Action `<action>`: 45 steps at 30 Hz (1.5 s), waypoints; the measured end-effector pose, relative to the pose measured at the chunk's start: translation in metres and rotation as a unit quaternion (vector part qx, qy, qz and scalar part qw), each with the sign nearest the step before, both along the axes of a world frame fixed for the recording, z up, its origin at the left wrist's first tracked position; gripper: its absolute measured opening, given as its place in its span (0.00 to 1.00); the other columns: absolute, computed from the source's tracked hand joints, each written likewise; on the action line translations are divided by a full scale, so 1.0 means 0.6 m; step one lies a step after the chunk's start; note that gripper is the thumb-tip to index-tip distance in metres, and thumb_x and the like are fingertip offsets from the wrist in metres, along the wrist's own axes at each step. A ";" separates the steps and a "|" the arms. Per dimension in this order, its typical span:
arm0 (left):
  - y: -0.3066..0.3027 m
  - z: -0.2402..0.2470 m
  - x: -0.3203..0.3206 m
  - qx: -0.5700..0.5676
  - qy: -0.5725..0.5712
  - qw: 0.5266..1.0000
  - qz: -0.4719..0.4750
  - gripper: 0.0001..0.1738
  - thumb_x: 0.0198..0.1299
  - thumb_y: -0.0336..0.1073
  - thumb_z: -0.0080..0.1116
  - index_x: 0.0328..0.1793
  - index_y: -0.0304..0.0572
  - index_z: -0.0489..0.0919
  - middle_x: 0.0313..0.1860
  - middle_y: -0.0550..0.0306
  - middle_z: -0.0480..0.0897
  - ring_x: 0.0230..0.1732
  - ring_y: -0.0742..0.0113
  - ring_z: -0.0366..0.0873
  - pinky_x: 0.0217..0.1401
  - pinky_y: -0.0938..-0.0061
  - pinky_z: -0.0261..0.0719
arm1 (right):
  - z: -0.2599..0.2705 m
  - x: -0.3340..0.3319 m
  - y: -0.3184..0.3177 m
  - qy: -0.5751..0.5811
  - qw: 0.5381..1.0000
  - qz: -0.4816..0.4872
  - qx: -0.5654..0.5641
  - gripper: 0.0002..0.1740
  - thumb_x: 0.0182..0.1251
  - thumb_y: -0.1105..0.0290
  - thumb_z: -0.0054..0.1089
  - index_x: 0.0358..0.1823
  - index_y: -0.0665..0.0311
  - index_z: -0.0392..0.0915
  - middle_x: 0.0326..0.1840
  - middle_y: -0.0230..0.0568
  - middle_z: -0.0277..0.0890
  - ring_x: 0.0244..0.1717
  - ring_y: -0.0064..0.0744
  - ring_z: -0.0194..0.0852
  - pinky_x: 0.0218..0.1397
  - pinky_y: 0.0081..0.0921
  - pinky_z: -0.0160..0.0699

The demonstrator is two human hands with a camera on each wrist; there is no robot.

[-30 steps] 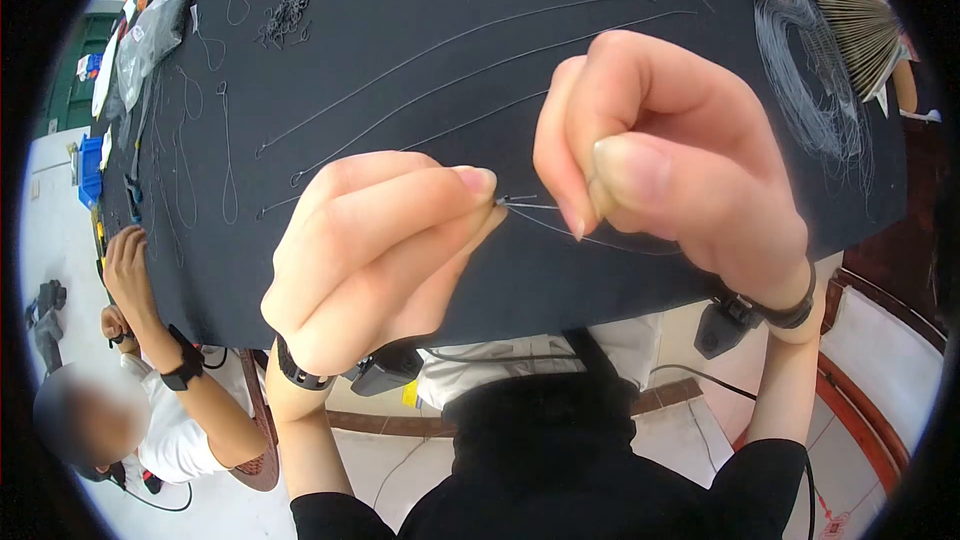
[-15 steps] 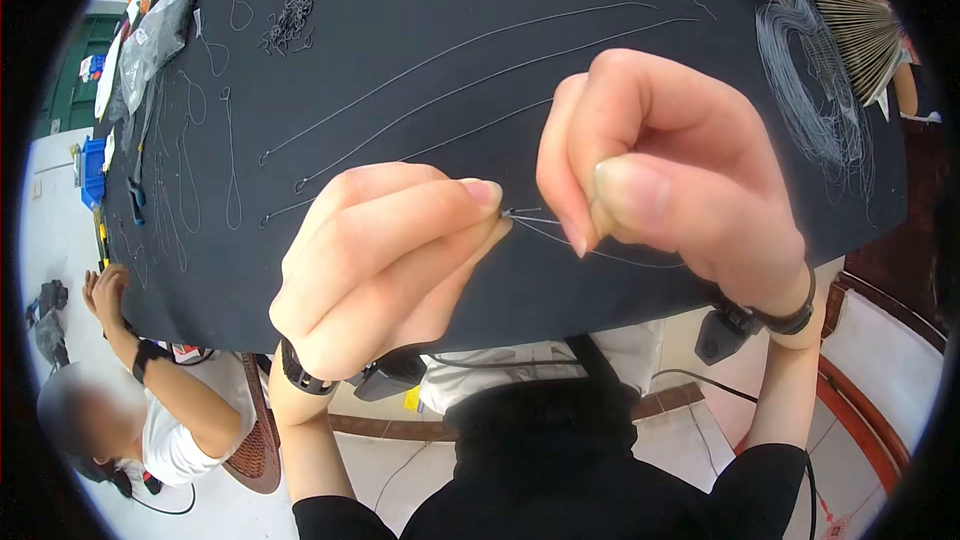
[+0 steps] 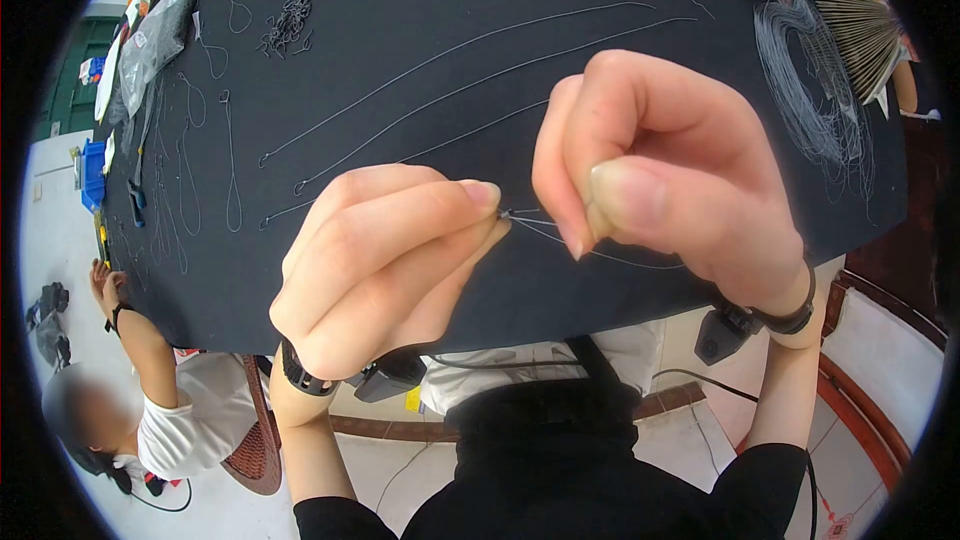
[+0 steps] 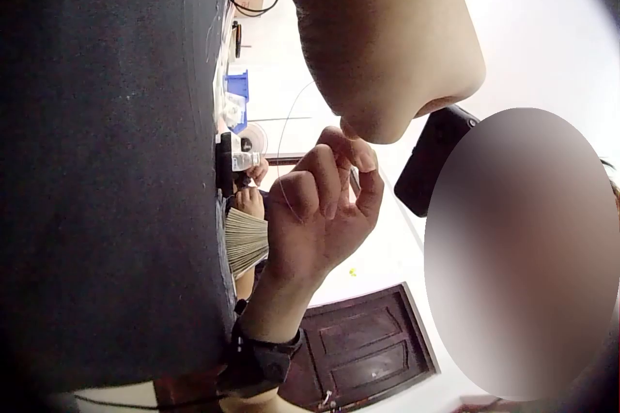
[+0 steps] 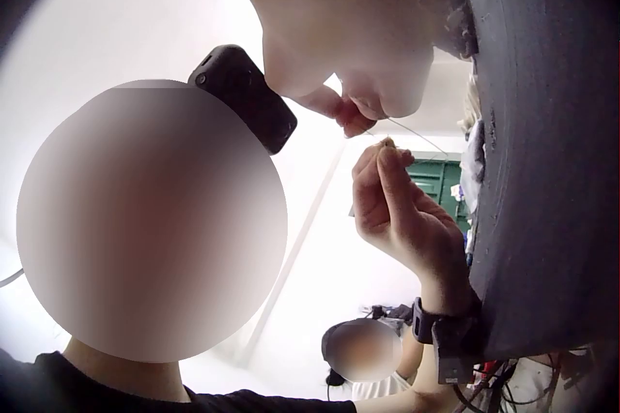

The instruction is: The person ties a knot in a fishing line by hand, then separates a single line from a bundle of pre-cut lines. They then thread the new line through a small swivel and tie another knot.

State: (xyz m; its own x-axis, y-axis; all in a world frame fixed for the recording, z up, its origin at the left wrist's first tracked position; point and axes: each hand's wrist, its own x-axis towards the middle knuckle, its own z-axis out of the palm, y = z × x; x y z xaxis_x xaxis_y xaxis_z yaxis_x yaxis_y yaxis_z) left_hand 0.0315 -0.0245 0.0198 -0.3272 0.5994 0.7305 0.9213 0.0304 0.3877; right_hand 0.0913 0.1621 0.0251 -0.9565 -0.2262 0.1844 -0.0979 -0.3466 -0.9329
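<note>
In the head view the left hand (image 3: pixel 385 265) pinches a small dark knotted end or hook (image 3: pixel 506 213) between thumb and index finger; which it is, I cannot tell. Thin line strands (image 3: pixel 535 224) run from it to the right hand (image 3: pixel 675 175), whose thumb and curled index finger pinch them. A loose length of line (image 3: pixel 635 262) curves out below the right fingers. Both hands are raised over the dark table, a short gap apart. The right wrist view shows the left hand (image 5: pixel 412 224) with its fingertips together, just below the right hand (image 5: pixel 354 93).
Three long lines (image 3: pixel 450 42) with small end loops lie behind the hands on the black table (image 3: pixel 500 300). A pile of small hooks (image 3: pixel 290 20) is at the back left, looped lines (image 3: pixel 230 160) at left, a line bundle (image 3: pixel 800 90) at right. Another person (image 3: pixel 190 410) sits at left.
Over the last second both hands have shifted slightly lower in the head view, still pinching the line. The other person's arm has moved down and left along the table edge.
</note>
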 end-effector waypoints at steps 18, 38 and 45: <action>0.011 -0.007 -0.016 0.000 0.014 1.000 0.011 0.13 0.32 0.15 0.65 0.29 0.29 0.79 0.33 0.50 0.79 0.29 0.59 0.78 0.30 0.75 0.77 | -0.001 -0.001 -0.004 0.083 0.987 -0.096 0.097 0.07 0.65 0.72 0.43 0.35 0.68 0.68 0.23 0.33 0.65 0.17 0.11 0.60 0.24 0.12 0.67; 0.020 -0.022 -0.028 -0.017 0.013 1.000 -0.014 0.10 0.35 0.14 0.61 0.28 0.27 0.77 0.29 0.49 0.77 0.26 0.60 0.75 0.27 0.76 0.74 | 0.023 0.001 0.014 -0.055 0.976 0.017 0.212 0.08 0.64 0.67 0.52 0.35 0.65 0.75 0.23 0.26 0.68 0.20 0.08 0.56 0.21 0.09 0.52; 0.023 -0.028 -0.022 -0.014 0.005 0.999 -0.036 0.11 0.33 0.15 0.61 0.27 0.27 0.76 0.29 0.49 0.77 0.26 0.60 0.74 0.26 0.75 0.73 | 0.009 0.000 0.007 -0.036 0.976 0.035 0.213 0.10 0.65 0.67 0.52 0.34 0.67 0.75 0.24 0.27 0.69 0.23 0.10 0.59 0.24 0.09 0.55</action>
